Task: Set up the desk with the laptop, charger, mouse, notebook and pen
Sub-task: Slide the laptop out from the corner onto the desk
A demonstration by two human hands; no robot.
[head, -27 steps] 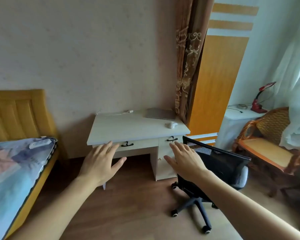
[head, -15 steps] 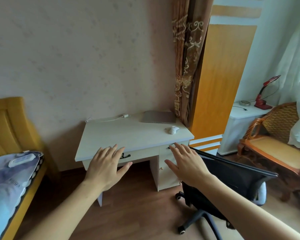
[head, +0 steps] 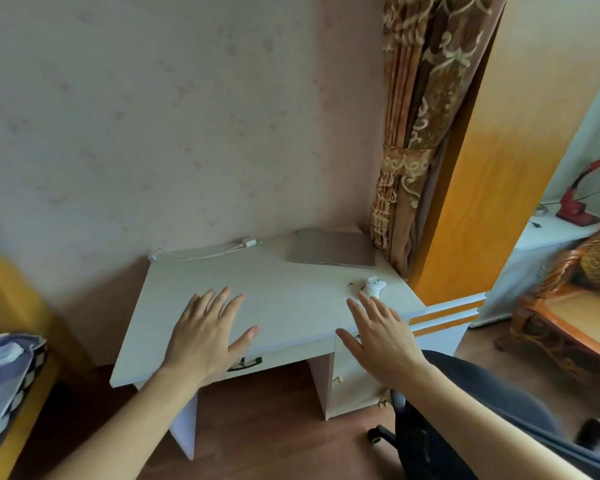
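Desk [head: 284, 306]: closed laptop [head: 333, 251], white mouse [head: 373, 287], charger cable [head: 201, 254] on top; black office chair [head: 465, 410] before it; my left hand [head: 205, 334] and right hand [head: 381, 337] spread, empty.

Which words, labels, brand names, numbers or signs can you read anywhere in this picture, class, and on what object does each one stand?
None can be read.
laptop: closed lid, plain grey, no legible logo or lettering.
mouse: white with dark markings, too small and blurred to read.
charger: white, no readable print.
desk: plain top and drawer fronts, no labels.
red lamp: no visible text.
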